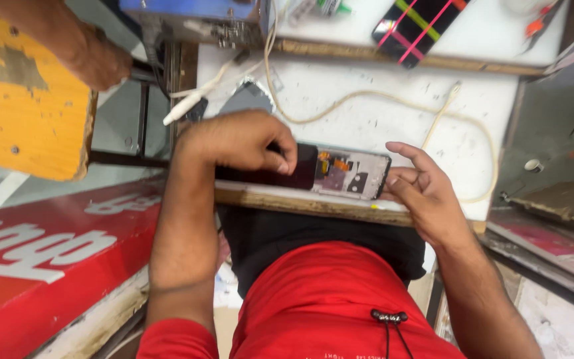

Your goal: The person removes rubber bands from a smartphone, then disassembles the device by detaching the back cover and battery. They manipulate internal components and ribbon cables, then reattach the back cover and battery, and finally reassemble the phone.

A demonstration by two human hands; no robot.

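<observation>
An opened smartphone (350, 174) lies flat near the front edge of a white workbench (367, 113), its inner parts showing on the right half. A dark screen panel (300, 166) partly covers its left half. My left hand (240, 141) rests on that panel, thumb and fingers pinching its edge. My right hand (423, 189) holds the phone's right end with the fingers curled around it.
A cream cable (380, 100) loops across the bench behind the phone. Another phone with pink and green bands (416, 26) lies on a raised shelf. A yellow wooden stool (24, 100) stands at left, with another person's arm (68, 40) above it. A red signboard (54, 252) lies lower left.
</observation>
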